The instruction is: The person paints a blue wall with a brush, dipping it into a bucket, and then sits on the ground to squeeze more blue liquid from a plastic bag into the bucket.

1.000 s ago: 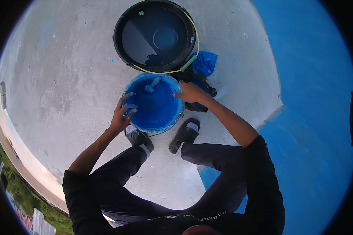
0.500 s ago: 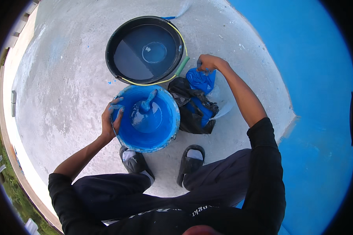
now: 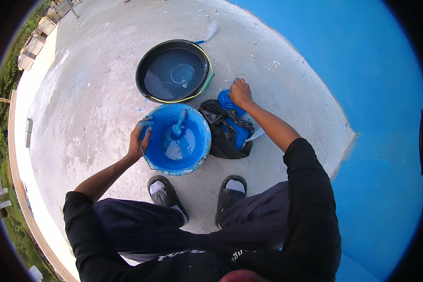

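My left hand (image 3: 140,136) is closed over the left rim of a blue paint-coated bucket (image 3: 198,154). Inside it a paint-smeared brush (image 3: 177,126) leans against the wall, with a pool of blue paint at the bottom. To its right sits a crumpled black plastic bag (image 3: 219,146), with blue plastic showing in its mouth. My right hand (image 3: 240,92) is closed at the top of a blue plastic bag (image 3: 224,100) that rises from the black one. Its fingertips are partly hidden.
A black bucket (image 3: 141,89) of dark water, with a yellow wire handle and green grip (image 3: 207,82), stands beyond the blue bucket. Pale bristles (image 3: 212,32) show behind it. A blue-painted surface (image 3: 362,70) lies to the right. My sandalled feet (image 3: 167,192) stand close to the blue bucket.
The view has shifted, so the buckets look smaller and the black one sits lower. My right hand has turned at the blue bag; my left stays on the bucket rim.
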A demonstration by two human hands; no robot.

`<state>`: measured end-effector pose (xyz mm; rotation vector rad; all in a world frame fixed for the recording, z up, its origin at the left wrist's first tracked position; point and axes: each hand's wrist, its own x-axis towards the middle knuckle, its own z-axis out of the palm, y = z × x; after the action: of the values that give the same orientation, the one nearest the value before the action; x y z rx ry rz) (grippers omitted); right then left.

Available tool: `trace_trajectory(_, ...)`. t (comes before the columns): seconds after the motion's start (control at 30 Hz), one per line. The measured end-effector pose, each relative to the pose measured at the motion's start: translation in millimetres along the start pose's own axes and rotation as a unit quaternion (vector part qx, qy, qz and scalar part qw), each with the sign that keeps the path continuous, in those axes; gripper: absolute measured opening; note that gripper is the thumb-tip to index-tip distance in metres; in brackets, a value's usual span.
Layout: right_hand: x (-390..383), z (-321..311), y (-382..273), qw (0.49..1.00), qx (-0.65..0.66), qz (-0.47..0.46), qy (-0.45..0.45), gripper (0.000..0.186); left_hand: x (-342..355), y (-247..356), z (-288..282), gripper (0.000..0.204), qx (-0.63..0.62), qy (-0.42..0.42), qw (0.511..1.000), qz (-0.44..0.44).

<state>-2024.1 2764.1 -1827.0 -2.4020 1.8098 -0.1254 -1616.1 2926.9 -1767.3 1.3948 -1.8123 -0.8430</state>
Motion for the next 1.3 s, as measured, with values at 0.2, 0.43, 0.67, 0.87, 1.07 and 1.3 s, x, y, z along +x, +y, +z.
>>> trace_trajectory(0.2, 7.2, 9.2, -7.6, 0.997, -0.02, 0.052, -0.046, 0.026, -22.4, 12.9, -16.3, 0.025, 0.048, -0.051, 0.997, 0.01)
trace_trajectory(0.43, 5.0, 29.9, -12.7, 0.987, 0.017, 0.155, -0.051, 0.029, -30.9, -5.7, -39.7, 0.04, 0.13, -0.163, 0.976, 0.061)
trace_trajectory(0.67, -0.1, 28.2, -2.6, 0.983, 0.082, 0.167, 0.003, 0.032, -21.5, -13.2, -61.6, 0.055, 0.18, -0.251, 0.947, 0.086)
trace_trajectory(0.87, -1.7, 21.9, 55.7, 0.954, 0.269, 0.087, 0.097, 0.031, 5.0, -10.3, -66.0, 0.085, 0.189, -0.278, 0.934, 0.118)
trace_trajectory(1.07, -13.8, -21.1, 20.9, 0.911, 0.405, 0.078, -0.015, 0.029, 7.4, -4.7, -83.8, 0.11, 0.162, -0.308, 0.935, 0.07)
trace_trajectory(1.3, -15.2, -67.5, 44.4, 0.899, 0.433, 0.048, -0.038, 0.028, 12.8, -13.0, -92.5, 0.108, 0.15, -0.222, 0.963, -0.006)
